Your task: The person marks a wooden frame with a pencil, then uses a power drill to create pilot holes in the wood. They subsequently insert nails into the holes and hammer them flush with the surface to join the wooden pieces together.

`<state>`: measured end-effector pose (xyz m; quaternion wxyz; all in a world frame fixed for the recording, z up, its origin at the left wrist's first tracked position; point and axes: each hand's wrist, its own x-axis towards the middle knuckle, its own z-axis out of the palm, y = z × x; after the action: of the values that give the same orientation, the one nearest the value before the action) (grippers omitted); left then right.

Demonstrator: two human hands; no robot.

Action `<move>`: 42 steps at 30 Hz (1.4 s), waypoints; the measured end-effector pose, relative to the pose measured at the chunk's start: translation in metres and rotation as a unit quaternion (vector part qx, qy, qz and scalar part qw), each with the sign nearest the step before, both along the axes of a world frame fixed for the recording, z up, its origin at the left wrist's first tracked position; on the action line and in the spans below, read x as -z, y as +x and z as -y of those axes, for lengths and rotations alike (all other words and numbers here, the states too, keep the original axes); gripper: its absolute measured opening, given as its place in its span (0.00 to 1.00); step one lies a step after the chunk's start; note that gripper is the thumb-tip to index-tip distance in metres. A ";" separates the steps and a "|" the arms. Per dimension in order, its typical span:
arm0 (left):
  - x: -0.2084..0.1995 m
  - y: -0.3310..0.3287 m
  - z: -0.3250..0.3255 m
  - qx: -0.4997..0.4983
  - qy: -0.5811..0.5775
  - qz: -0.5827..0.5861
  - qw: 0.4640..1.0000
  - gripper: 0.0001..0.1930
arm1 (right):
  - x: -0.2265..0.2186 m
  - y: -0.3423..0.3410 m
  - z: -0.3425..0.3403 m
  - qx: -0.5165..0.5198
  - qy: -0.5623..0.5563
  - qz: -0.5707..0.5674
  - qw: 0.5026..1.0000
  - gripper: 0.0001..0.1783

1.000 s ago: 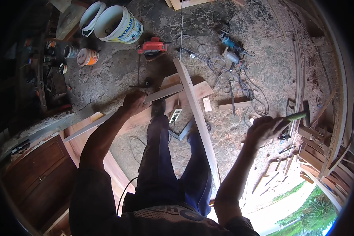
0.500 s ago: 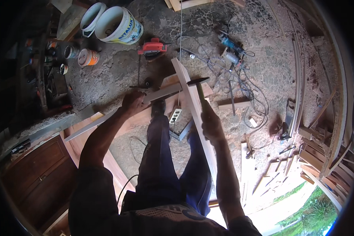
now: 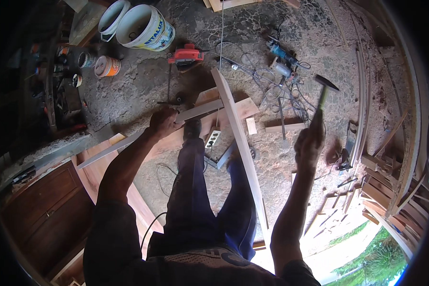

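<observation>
My right hand (image 3: 310, 144) is closed round the handle of a hammer (image 3: 323, 97), raised to the right of the joint and apart from the wood. My left hand (image 3: 165, 121) grips a narrow wooden rail (image 3: 200, 111). That rail's far end meets a long pale board (image 3: 241, 136) near its top, at an angle. The board slants down past my right leg. A wider wooden plank (image 3: 243, 109) lies beneath the rail, by my foot. My left fingers partly hide the rail where they hold it.
A power strip (image 3: 212, 139) lies between my feet. Ahead are a red electric planer (image 3: 186, 56), white buckets (image 3: 150, 35) and a blue power tool (image 3: 281, 51) with tangled cords. A dark wooden panel (image 3: 47, 214) stands left. Scrap wood (image 3: 383, 200) is piled right.
My right hand has swung the hammer away from the long board, to the right. The board's lower part has shifted slightly right. My left hand keeps its grip on the rail.
</observation>
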<state>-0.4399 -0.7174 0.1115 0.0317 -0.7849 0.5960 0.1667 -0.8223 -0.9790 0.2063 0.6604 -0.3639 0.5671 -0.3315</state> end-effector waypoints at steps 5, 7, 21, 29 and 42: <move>0.006 -0.008 0.012 0.005 -0.002 -0.014 1.000 0.18 | 0.025 0.016 -0.044 -0.057 0.066 -0.079 0.993 0.31; 0.001 -0.001 0.014 -0.001 0.004 -0.006 1.000 0.18 | 0.027 0.018 -0.053 -0.359 0.179 -0.084 0.912 0.31; 0.000 0.000 0.008 0.005 0.003 0.019 1.000 0.19 | 0.025 -0.008 -0.014 -0.057 0.015 0.028 0.998 0.30; 0.002 -0.006 0.005 0.009 -0.042 0.016 0.999 0.18 | 0.047 0.008 -0.042 -0.266 0.040 -0.081 0.960 0.25; -0.002 -0.010 0.024 0.000 0.002 0.005 1.000 0.19 | 0.055 0.017 -0.039 -0.180 -0.012 -0.072 0.981 0.27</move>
<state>-0.4500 -0.7417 0.1133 0.0365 -0.7858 0.5952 0.1639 -0.8051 -0.9399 0.1511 0.6621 -0.4911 0.5344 -0.1866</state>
